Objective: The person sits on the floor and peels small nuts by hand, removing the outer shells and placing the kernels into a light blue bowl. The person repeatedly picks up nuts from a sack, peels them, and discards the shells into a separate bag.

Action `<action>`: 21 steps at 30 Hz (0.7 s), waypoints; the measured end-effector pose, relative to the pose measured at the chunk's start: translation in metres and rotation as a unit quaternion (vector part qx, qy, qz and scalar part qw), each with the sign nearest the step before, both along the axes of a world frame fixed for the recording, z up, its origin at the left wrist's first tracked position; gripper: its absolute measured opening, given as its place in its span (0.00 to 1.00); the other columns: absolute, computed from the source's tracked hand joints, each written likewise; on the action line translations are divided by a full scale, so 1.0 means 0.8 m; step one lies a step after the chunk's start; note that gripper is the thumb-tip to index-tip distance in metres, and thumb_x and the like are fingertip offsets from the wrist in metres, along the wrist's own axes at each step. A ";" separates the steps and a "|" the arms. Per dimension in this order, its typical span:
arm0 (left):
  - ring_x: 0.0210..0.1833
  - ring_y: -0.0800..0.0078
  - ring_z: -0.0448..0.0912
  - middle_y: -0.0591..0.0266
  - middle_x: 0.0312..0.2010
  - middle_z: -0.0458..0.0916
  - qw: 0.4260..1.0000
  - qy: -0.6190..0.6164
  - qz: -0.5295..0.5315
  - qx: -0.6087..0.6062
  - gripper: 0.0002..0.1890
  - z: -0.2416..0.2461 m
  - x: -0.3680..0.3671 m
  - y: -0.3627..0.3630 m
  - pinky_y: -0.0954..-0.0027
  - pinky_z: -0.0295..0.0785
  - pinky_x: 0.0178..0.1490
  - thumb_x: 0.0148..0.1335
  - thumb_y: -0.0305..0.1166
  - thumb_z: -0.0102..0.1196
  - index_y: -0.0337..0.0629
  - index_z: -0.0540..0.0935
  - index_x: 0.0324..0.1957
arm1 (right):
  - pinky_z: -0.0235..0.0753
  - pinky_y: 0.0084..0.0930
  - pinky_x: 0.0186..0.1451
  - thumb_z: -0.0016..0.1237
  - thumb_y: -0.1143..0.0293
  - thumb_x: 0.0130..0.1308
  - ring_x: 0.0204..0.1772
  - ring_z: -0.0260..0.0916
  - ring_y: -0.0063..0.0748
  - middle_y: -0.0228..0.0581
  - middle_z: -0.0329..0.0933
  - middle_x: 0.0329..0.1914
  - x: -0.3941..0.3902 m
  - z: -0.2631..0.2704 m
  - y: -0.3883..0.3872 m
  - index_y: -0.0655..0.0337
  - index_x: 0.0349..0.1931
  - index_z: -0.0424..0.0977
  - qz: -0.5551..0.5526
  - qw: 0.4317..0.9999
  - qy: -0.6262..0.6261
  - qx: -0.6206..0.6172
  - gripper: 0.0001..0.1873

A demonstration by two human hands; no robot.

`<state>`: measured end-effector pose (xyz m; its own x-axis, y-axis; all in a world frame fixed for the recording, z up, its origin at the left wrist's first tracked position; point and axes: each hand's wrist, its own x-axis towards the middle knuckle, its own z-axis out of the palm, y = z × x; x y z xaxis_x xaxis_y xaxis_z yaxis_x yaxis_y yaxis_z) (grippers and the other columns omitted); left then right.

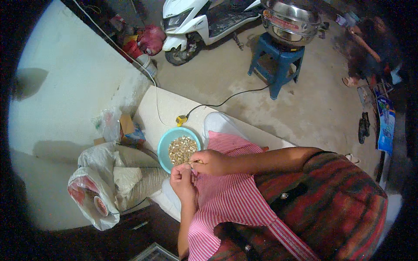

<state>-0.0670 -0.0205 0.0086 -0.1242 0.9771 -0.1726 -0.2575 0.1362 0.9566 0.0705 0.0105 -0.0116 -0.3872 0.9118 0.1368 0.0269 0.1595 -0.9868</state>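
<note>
My left hand (183, 176) and my right hand (210, 162) meet fingertip to fingertip over the near rim of a turquoise plastic basin (163, 138). Pinched between them is a small tan piece (196, 161), apparently a peanut pod, mostly covered by my fingers. Pale tan pieces that look like peanut shells or pods (183, 149) lie in the basin. The basin rests on a cream-coloured platform (169, 101), beside my bent leg. A red-and-white striped apron (232, 189) covers my lap.
Left of the basin lean stuffed woven sacks (140, 186); an open one holds a small bowl of reddish kernels (100, 206). A yellow socket adapter (181, 120) with cords lies beyond the basin. Farther off are a blue stool (277, 58) bearing a steel pot (290, 24), a white scooter (186, 26) and another person (372, 49).
</note>
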 end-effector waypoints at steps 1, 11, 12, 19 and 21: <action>0.12 0.86 0.59 0.69 0.14 0.66 1.000 -0.010 -0.001 0.005 0.05 0.000 0.000 0.000 0.83 0.52 0.15 0.58 0.25 0.52 0.38 0.71 0.28 | 0.72 0.34 0.35 0.44 0.67 0.57 0.30 0.73 0.40 0.51 0.73 0.25 -0.001 0.001 0.000 0.68 0.30 0.72 0.004 1.000 0.011 0.002 0.11; 0.15 0.86 0.61 0.70 0.16 0.67 0.999 0.024 0.019 0.044 0.05 0.000 0.007 0.000 0.82 0.56 0.18 0.59 0.28 0.53 0.40 0.71 0.30 | 0.69 0.23 0.31 0.42 0.69 0.60 0.29 0.67 0.20 0.30 0.69 0.21 0.000 -0.002 0.002 0.65 0.30 0.71 0.026 0.997 0.035 -0.069 0.09; 0.17 0.87 0.62 0.70 0.17 0.68 0.998 0.032 0.025 0.051 0.05 0.000 0.007 0.000 0.82 0.57 0.19 0.59 0.28 0.53 0.40 0.71 0.30 | 0.67 0.20 0.28 0.42 0.68 0.61 0.27 0.66 0.19 0.27 0.67 0.20 0.000 0.000 0.004 0.64 0.30 0.71 0.028 0.998 0.060 -0.022 0.09; 0.18 0.88 0.64 0.68 0.20 0.73 0.995 -0.067 0.002 0.079 0.04 -0.002 0.013 -0.003 0.85 0.57 0.20 0.61 0.28 0.50 0.39 0.71 0.33 | 0.66 0.22 0.26 0.36 0.62 0.61 0.23 0.66 0.24 0.35 0.69 0.19 0.001 0.022 0.000 0.64 0.24 0.67 0.033 0.979 0.037 -0.197 0.15; 0.18 0.87 0.64 0.67 0.20 0.73 0.996 -0.060 0.003 0.071 0.03 -0.002 0.016 -0.001 0.85 0.57 0.20 0.62 0.28 0.49 0.39 0.71 0.34 | 0.67 0.23 0.26 0.35 0.63 0.62 0.23 0.66 0.25 0.36 0.70 0.19 -0.002 0.025 -0.004 0.65 0.25 0.67 0.011 0.977 0.070 -0.201 0.14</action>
<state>-0.0544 -0.0212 0.0068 -0.1176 0.9920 -0.0461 -0.3720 -0.0010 0.9282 0.0688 0.0073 0.0086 -0.4102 0.8946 -0.1772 -0.1110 -0.2418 -0.9639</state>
